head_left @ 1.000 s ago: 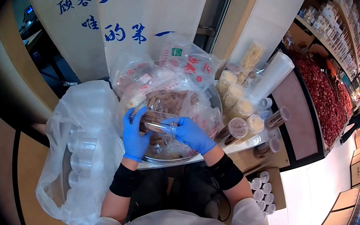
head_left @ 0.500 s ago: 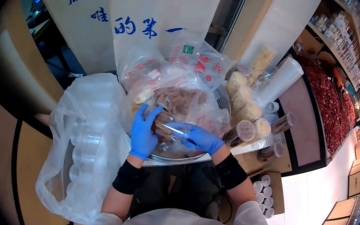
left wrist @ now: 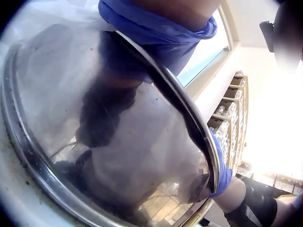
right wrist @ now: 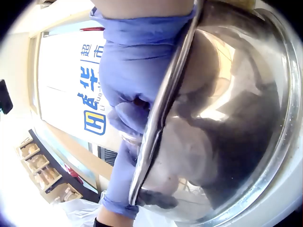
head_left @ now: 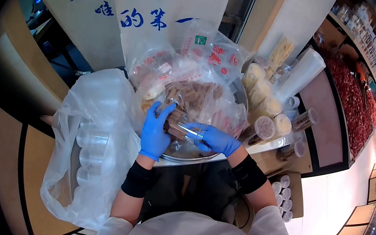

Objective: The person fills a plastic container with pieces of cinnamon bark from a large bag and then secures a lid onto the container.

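Observation:
Over a large metal basin (head_left: 243,96), the gloved left hand (head_left: 155,132) holds a clear plastic jar (head_left: 178,128) of flat brown strips, tilted on its side. The blue-gloved right hand (head_left: 218,140) is at the jar's right end, its fingers overlapping the mouth and its thumb below. More brown strips (head_left: 188,94) lie loose in the basin, inside a clear bag (head_left: 156,69) with red print. In the right wrist view, bent fingers of the right hand (right wrist: 130,80) show at the jar's end. The basin's rim hides most of the left hand's fingers in the left wrist view.
A white plastic bag (head_left: 104,107) of clear jars stands at left. Filled jars (head_left: 261,129) and a plastic roll (head_left: 302,74) crowd the right side of the table. A carton of lidded jars (head_left: 285,195) sits lower right, near a bin of dark red goods (head_left: 351,104).
The jar has tipped from nearly level to slanting down toward the right hand. Both hands stay on it. The head view has shifted slightly.

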A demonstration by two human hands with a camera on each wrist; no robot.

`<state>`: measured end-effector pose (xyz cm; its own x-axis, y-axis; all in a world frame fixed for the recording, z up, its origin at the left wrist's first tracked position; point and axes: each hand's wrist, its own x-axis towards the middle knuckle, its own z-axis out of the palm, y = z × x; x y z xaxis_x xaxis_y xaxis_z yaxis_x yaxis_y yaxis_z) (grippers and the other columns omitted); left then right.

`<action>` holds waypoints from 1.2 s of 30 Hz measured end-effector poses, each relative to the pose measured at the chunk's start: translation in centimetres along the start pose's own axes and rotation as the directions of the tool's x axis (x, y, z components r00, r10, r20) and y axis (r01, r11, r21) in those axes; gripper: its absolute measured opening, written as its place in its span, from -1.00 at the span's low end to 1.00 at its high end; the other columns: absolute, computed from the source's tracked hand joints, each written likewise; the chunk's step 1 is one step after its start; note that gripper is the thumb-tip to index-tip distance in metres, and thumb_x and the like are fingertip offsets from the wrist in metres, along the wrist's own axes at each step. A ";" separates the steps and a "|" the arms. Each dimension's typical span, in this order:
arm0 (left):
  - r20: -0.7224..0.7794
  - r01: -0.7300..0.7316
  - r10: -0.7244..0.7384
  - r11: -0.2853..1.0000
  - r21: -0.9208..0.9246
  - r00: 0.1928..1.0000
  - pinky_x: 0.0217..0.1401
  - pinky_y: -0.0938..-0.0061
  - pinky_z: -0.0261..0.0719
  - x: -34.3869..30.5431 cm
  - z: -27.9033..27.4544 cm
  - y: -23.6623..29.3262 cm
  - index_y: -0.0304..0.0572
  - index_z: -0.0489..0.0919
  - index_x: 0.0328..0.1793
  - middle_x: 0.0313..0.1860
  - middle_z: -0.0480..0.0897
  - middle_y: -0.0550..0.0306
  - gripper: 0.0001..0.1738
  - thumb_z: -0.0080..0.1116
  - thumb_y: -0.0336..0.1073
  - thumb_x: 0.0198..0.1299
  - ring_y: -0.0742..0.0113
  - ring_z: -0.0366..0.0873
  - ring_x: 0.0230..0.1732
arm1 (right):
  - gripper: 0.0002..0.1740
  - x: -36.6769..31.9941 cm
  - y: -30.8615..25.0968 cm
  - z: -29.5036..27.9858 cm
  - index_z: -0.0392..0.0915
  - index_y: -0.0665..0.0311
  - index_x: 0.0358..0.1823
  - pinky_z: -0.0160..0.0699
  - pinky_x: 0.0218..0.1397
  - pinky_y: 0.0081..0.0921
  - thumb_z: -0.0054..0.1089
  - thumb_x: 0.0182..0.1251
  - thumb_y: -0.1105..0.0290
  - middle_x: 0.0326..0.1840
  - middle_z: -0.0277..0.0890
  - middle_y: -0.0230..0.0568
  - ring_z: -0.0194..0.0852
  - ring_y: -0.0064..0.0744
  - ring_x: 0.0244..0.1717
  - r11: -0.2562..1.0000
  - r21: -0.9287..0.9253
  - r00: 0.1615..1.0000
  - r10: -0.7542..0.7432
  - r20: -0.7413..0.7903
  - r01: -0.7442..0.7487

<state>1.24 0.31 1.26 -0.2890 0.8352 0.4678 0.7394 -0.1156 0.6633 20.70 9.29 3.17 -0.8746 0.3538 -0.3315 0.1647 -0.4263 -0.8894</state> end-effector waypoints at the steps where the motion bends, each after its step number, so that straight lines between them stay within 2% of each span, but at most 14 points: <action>1: 0.002 -0.001 0.001 1.000 -0.001 1.000 0.23 0.21 0.50 0.1 0.1 -0.1 0.28 0.48 0.36 0.37 0.32 -0.24 -0.11 0.39 -0.53 -0.22 -0.19 0.47 0.16 | -0.55 0.1 0.3 -0.2 0.42 0.11 0.32 -0.04 -0.65 -0.76 0.13 0.47 0.20 -0.57 0.19 -0.60 0.03 -0.81 -0.68 0.999 0.016 0.999 0.030 -0.036 -0.029; 4: 0.004 -0.037 0.037 0.997 0.064 0.999 0.26 0.20 0.48 0.1 0.2 -0.1 0.28 0.48 0.36 0.37 0.31 -0.27 -0.12 0.32 -0.58 -0.20 -0.23 0.45 0.21 | -0.53 0.3 0.7 -0.1 0.40 0.17 0.32 -0.05 -0.70 -0.72 0.16 0.46 0.19 -0.64 0.20 -0.56 0.01 -0.78 -0.75 0.991 -0.130 0.996 -0.011 -0.094 -0.002; 11: 0.048 0.013 -0.016 0.998 0.060 0.999 0.24 0.19 0.48 0.2 0.2 -0.1 0.28 0.47 0.37 0.37 0.31 -0.27 -0.11 0.25 -0.64 -0.19 -0.22 0.46 0.18 | -0.54 0.5 0.5 0.0 0.41 0.13 0.32 -0.06 -0.70 -0.74 0.14 0.47 0.19 -0.64 0.19 -0.58 0.02 -0.80 -0.76 0.990 -0.143 0.998 -0.021 -0.057 0.012; 13: 0.050 0.018 -0.022 0.997 0.070 0.999 0.23 0.19 0.49 0.2 0.2 -0.1 0.28 0.47 0.37 0.37 0.31 -0.26 -0.11 0.25 -0.65 -0.19 -0.21 0.47 0.16 | -0.52 0.4 -0.1 0.4 0.45 0.11 0.29 0.01 -0.65 -0.67 0.19 0.43 0.10 -0.60 0.23 -0.57 0.01 -0.75 -0.72 0.983 -0.150 0.994 -0.109 0.006 0.108; 16: 0.046 0.013 -0.016 0.998 0.068 0.999 0.20 0.21 0.51 0.2 0.3 -0.2 0.28 0.47 0.36 0.37 0.31 -0.25 -0.10 0.27 -0.65 -0.21 -0.18 0.49 0.12 | -0.55 0.3 0.0 0.3 0.49 0.10 0.23 0.04 -0.63 -0.67 0.19 0.42 0.08 -0.61 0.25 -0.56 0.04 -0.74 -0.71 0.975 -0.216 0.996 -0.066 -0.058 0.052; 20: 0.054 0.022 -0.026 0.997 0.074 0.998 0.19 0.21 0.52 0.2 0.2 0.0 0.28 0.47 0.36 0.37 0.31 -0.23 -0.08 0.38 -0.60 -0.25 -0.17 0.50 0.11 | -0.62 1.0 1.4 -0.3 0.51 0.10 0.13 0.03 -0.63 -0.67 0.19 0.42 0.07 -0.63 0.23 -0.55 0.05 -0.73 -0.72 0.988 -0.152 0.989 -0.010 -0.146 -0.013; 22: 0.052 0.023 -0.027 0.998 0.065 0.998 0.19 0.20 0.52 0.3 0.3 0.1 0.28 0.47 0.35 0.37 0.31 -0.23 -0.08 0.41 -0.58 -0.26 -0.17 0.49 0.12 | -0.72 0.9 1.3 -0.1 0.50 0.10 0.07 -0.08 -0.66 -0.72 0.13 0.48 0.15 -0.62 0.17 -0.58 -0.03 -0.78 -0.72 0.983 -0.181 0.987 -0.047 -0.154 0.018; 26: 0.032 0.011 -0.014 0.995 0.095 0.999 0.20 0.20 0.52 0.2 0.3 0.2 0.28 0.48 0.35 0.37 0.31 -0.22 -0.08 0.43 -0.57 -0.26 -0.17 0.50 0.13 | -0.74 0.7 0.9 0.2 0.51 0.11 0.02 -0.07 -0.66 -0.72 0.14 0.47 0.15 -0.62 0.18 -0.57 -0.02 -0.78 -0.72 0.981 -0.194 0.986 -0.038 -0.162 0.006; 29: 0.023 0.005 -0.007 0.995 0.098 1.000 0.21 0.21 0.52 0.2 0.2 0.1 0.29 0.48 0.35 0.38 0.31 -0.22 -0.09 0.40 -0.59 -0.24 -0.17 0.50 0.14 | -0.61 0.6 0.7 0.0 0.52 0.10 0.13 0.01 -0.64 -0.67 0.19 0.42 0.06 -0.67 0.17 -0.57 0.03 -0.73 -0.72 0.985 -0.170 0.989 -0.016 -0.147 -0.009; 31: 0.031 0.015 -0.018 0.996 0.092 0.999 0.22 0.22 0.52 0.2 0.2 0.1 0.29 0.48 0.35 0.38 0.30 -0.22 -0.10 0.38 -0.60 -0.23 -0.17 0.50 0.15 | -0.53 0.1 -0.1 0.3 0.50 0.10 0.27 0.06 -0.63 -0.69 0.18 0.43 0.07 -0.56 0.33 -0.53 0.05 -0.76 -0.69 0.992 -0.122 0.998 -0.050 -0.046 0.044; 32: 0.024 0.010 -0.012 0.997 0.079 1.000 0.21 0.22 0.52 0.2 0.1 0.2 0.29 0.48 0.34 0.38 0.30 -0.22 -0.11 0.36 -0.60 -0.22 -0.17 0.50 0.15 | -0.53 0.0 -0.1 0.4 0.50 0.10 0.27 0.06 -0.63 -0.69 0.18 0.43 0.07 -0.56 0.33 -0.53 0.05 -0.76 -0.69 0.992 -0.122 0.998 -0.050 -0.046 0.044; 34: 0.016 0.006 -0.007 0.998 0.065 1.000 0.21 0.22 0.53 0.1 0.2 0.2 0.29 0.49 0.34 0.38 0.31 -0.22 -0.11 0.35 -0.61 -0.21 -0.17 0.50 0.14 | -0.47 -0.1 0.0 0.4 0.46 0.08 0.35 0.10 -0.61 -0.72 0.17 0.43 0.07 -0.34 0.49 -0.49 0.06 -0.78 -0.66 0.986 -0.119 0.993 -0.115 0.024 0.117; 35: 0.014 0.004 -0.004 0.998 0.062 1.000 0.21 0.22 0.53 0.1 0.2 0.2 0.29 0.49 0.34 0.38 0.31 -0.21 -0.12 0.34 -0.62 -0.21 -0.17 0.50 0.14 | -0.47 -0.1 0.0 0.4 0.46 0.08 0.35 0.10 -0.61 -0.72 0.17 0.43 0.07 -0.34 0.49 -0.49 0.06 -0.78 -0.66 0.986 -0.119 0.993 -0.115 0.024 0.117; 36: 0.011 0.002 -0.002 0.998 0.059 1.000 0.20 0.21 0.53 0.1 0.2 0.1 0.29 0.49 0.34 0.38 0.31 -0.21 -0.12 0.34 -0.62 -0.21 -0.18 0.50 0.14 | -0.47 -0.1 -0.2 0.4 0.46 0.09 0.35 0.12 -0.60 -0.73 0.17 0.43 0.07 -0.23 0.51 -0.47 0.07 -0.78 -0.66 0.985 -0.141 0.995 -0.097 0.023 0.099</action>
<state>1.41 0.48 1.32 -0.2838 0.8416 0.4596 0.7737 -0.0822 0.6282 20.61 8.97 3.51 -0.8966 0.3742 -0.2369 0.1402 -0.2674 -0.9533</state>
